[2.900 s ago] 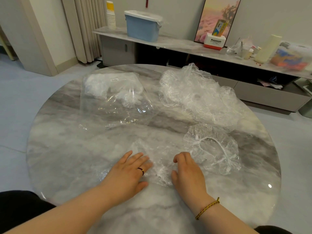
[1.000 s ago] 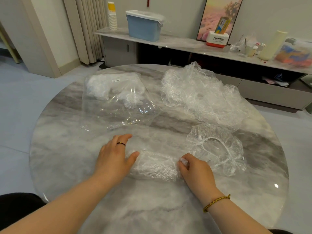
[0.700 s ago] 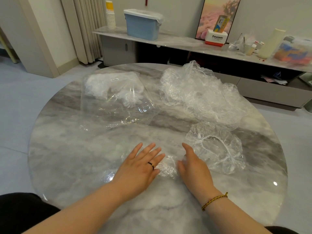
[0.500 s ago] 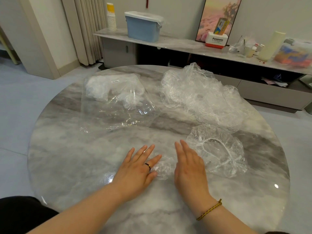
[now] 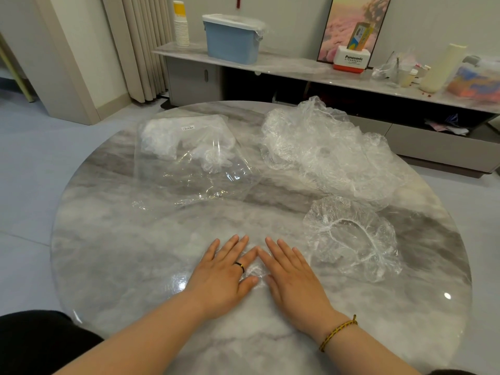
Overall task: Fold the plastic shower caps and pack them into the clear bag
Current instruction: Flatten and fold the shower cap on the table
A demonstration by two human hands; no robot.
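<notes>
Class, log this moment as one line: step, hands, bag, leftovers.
step: pressing folded cap flat | left hand: flat on it | right hand: flat on it | clear bag: some caps inside | unfolded: loose cap, heap

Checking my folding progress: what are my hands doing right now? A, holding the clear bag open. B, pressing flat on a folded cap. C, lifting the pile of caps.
B: the left hand and right hand lie flat, fingers straight, on the small folded cap between them.

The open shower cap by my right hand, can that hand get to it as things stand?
Probably yes. The right hand lies flat beside the open shower cap, with only bare table between them.
</notes>
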